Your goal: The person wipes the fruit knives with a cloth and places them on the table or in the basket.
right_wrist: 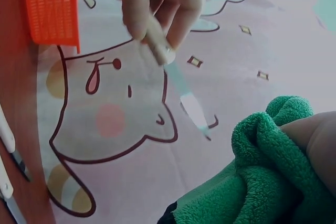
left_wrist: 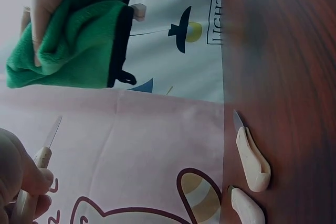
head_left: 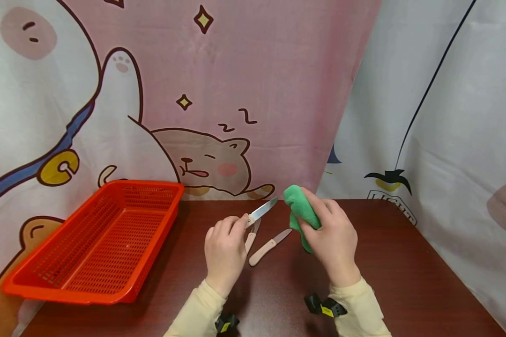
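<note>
My left hand (head_left: 226,250) grips a small knife by its pale handle, and the bare blade (head_left: 264,208) points up and to the right. In the right wrist view the same knife (right_wrist: 156,43) shows between thumb and fingers. A little to the right, my right hand (head_left: 335,238) holds a bunched green cloth (head_left: 302,206) with a dark edge, apart from the blade. On the table under the hands lie two more knives with pale handles: one (head_left: 270,247) shows fully, the other (head_left: 250,239) is partly hidden behind my left hand.
A red plastic basket (head_left: 139,262) with slotted walls stands on the left of the dark brown table (head_left: 405,271). Behind the table hangs a printed curtain (head_left: 278,93) in pink and white. The table's right edge slants down toward the right.
</note>
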Motion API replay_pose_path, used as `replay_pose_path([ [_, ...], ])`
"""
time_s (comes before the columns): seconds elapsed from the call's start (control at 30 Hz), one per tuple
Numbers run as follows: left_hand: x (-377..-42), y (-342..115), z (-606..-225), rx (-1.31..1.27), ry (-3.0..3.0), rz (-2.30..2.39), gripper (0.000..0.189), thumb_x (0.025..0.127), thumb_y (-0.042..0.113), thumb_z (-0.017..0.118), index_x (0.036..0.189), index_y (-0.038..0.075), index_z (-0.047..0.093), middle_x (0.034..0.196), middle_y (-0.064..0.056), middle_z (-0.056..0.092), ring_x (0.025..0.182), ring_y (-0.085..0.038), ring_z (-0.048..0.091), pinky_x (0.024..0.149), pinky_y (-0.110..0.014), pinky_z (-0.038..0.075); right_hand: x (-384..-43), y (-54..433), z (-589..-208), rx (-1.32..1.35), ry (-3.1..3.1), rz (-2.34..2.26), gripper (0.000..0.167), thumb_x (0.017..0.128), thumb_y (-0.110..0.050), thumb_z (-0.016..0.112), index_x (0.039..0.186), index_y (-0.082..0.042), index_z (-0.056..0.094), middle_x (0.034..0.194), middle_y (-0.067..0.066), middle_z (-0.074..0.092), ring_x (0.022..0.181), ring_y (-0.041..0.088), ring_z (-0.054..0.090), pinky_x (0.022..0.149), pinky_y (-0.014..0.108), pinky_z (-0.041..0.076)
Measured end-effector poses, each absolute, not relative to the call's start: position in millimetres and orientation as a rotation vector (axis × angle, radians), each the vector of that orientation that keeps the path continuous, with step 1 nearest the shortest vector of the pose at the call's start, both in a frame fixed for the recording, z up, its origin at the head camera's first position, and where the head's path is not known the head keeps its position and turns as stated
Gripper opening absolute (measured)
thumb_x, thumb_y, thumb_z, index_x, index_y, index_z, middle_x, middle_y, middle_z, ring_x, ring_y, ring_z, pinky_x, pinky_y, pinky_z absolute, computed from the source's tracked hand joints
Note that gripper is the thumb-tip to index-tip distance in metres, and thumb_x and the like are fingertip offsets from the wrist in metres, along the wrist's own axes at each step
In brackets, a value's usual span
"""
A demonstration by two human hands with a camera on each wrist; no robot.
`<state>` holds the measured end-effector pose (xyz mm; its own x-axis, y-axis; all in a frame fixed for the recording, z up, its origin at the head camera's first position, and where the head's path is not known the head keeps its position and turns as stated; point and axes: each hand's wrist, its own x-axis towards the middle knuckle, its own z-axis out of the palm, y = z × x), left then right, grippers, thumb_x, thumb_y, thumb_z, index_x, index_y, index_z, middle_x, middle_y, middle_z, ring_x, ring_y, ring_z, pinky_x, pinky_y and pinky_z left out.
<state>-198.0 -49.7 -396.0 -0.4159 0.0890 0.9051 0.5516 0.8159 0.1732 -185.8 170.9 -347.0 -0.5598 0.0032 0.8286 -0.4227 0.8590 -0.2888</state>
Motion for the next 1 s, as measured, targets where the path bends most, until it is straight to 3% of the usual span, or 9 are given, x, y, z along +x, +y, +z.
replay_pose_path([
  [1.0,-195,-51,-395,-0.510,-1.978,-0.564,0.026,0.083,0.000,0.073,0.107,0.008,0.070,0.091,-0.008,0.065,0.077,-0.026,0.062,0.060,-0.040,0.050,-183,127,-372,0.573,-2.118,0.457,0.069,0.067,-0.015,0.091,0.130,-0.025,0.066,0.094,0.007,0.062,0.079,0.023,0.062,0.049,0.038,0.052],
])
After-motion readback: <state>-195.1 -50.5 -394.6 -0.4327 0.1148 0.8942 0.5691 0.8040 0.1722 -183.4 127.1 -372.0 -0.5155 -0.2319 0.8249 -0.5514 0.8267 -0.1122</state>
